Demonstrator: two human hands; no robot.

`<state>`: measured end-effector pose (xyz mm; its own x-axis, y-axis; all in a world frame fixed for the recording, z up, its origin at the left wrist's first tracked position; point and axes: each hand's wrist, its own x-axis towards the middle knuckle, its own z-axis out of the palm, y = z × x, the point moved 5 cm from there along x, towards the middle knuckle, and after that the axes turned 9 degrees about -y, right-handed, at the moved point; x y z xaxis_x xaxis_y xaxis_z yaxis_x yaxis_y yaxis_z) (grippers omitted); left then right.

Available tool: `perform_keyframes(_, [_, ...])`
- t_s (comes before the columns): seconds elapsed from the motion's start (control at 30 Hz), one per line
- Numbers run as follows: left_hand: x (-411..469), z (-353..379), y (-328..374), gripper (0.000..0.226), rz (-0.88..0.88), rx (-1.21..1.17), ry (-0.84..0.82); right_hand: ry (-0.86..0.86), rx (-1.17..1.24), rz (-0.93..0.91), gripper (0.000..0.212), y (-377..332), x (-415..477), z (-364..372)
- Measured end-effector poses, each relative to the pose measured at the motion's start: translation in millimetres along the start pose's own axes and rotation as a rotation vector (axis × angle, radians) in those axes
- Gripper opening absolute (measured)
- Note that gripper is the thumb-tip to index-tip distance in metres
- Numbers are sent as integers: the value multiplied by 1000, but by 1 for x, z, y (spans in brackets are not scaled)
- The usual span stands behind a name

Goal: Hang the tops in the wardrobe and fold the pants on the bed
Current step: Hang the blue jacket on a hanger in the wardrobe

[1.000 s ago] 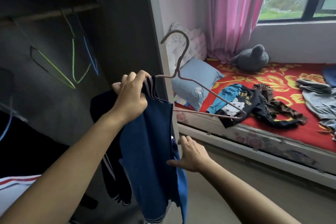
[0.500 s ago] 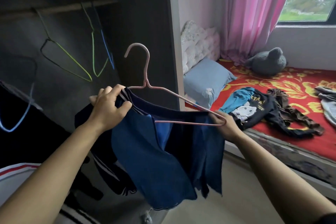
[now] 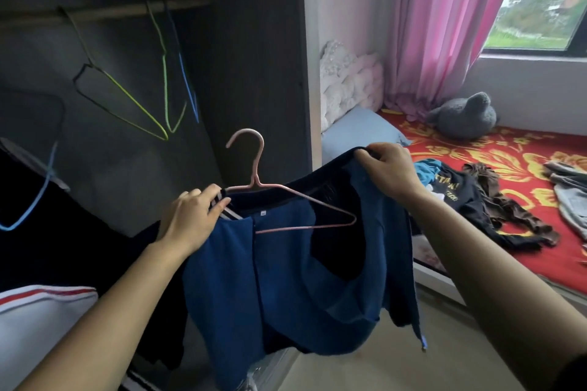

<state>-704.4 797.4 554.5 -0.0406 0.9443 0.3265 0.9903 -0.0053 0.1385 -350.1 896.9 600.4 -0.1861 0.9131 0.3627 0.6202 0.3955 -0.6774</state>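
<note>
A dark blue top (image 3: pixel 286 279) hangs spread between my two hands in front of the open wardrobe (image 3: pixel 260 73). My left hand (image 3: pixel 190 219) pinches its striped collar together with the left end of a pink wire hanger (image 3: pixel 257 178), whose hook stands upright. My right hand (image 3: pixel 387 171) holds the top's other shoulder up, above and right of the hanger's right tip. The hanger's right arm lies inside the neck opening. More clothes (image 3: pixel 476 203) lie in a heap on the red bed (image 3: pixel 508 162).
The wardrobe rail (image 3: pixel 104 14) carries empty green and blue wire hangers (image 3: pixel 165 82). A blue hanger (image 3: pixel 35 197) with dark clothing hangs at the far left. A blue pillow (image 3: pixel 359 133), a grey plush toy (image 3: pixel 463 117) and a pink curtain (image 3: pixel 438 25) are by the bed.
My right hand let go of the hanger's right tip and lifted the top's right shoulder higher. The view shifted a little toward the wardrobe.
</note>
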Motion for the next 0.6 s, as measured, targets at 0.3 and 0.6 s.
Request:
perform_keyframes(0.3, [-6,21,40,54,-66,-326,39,-54,256,33,23,-36,-12,32])
perform_keyframes(0.6, [-2,4,50,49,-233,-612,106,-489,40,114,55,-31,-41,77])
